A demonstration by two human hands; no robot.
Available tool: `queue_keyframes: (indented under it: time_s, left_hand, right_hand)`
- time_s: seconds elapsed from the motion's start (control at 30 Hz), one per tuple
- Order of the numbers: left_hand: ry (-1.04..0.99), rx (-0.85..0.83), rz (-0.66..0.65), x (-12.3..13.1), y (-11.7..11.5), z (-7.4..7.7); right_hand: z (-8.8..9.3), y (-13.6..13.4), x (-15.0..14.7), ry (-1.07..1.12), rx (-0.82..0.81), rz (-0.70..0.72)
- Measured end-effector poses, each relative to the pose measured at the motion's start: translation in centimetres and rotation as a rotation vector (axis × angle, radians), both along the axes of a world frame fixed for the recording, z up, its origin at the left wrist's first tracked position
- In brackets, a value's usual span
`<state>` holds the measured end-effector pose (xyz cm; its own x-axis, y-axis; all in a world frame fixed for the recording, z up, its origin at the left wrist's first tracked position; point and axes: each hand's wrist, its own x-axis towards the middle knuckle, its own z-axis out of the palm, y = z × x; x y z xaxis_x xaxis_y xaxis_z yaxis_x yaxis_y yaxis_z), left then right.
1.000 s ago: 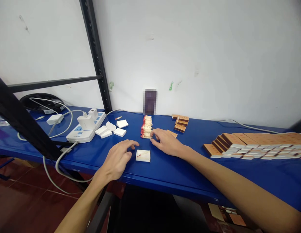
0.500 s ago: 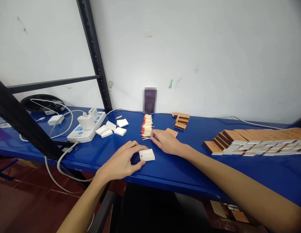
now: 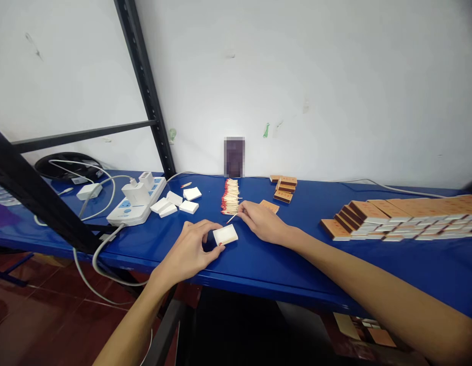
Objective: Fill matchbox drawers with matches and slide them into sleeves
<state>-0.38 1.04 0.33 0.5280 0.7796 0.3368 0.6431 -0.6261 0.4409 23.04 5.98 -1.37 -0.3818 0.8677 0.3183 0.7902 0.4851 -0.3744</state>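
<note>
The left hand (image 3: 188,252) clamps a shallow, rectangular white tray (image 3: 225,235) — just beyond that grip, the right hand (image 3: 263,222) pinches a thin wooden match (image 3: 231,218), its tail hidden.

Two hands (image 3: 190,250) (image 3: 261,222); one held tray (image 3: 225,234); one power strip (image 3: 135,207); matches (image 3: 230,195) (uncountably many).

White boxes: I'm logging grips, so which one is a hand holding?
The open-topped box in the left hand; the others lie untouched near the power strip.
</note>
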Motion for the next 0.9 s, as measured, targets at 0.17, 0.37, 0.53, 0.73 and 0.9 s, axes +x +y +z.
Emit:
queue_keyframes:
  time_s: [0.17,0.37,0.53,0.73,0.9]
  left_hand:
    - [0.019,-0.007,0.038,0.0,0.0,-0.1]
    - [0.001,-0.066,0.161,0.2,0.2,0.2]
    - [-0.073,-0.112,0.174,0.1,0.3,0.1]
    - [-0.134,-0.021,0.000,-0.2,0.4,-0.6]
    - [-0.115,0.004,-0.058,-0.2,0.4,-0.7]
  right_hand:
    - [0.2,-0.3,0.1,0.024,0.016,-0.001]
    - [1.4,-1.4,0.2,0.061,0.069,0.058]
    - [2.2,-2.7,-0.2,0.014,-0.008,0.232]
    - [2.5,-3.5,-1.0,-0.219,0.052,0.268]
    - [2.5,-3.7,-1.3,-0.355,0.144,0.275]
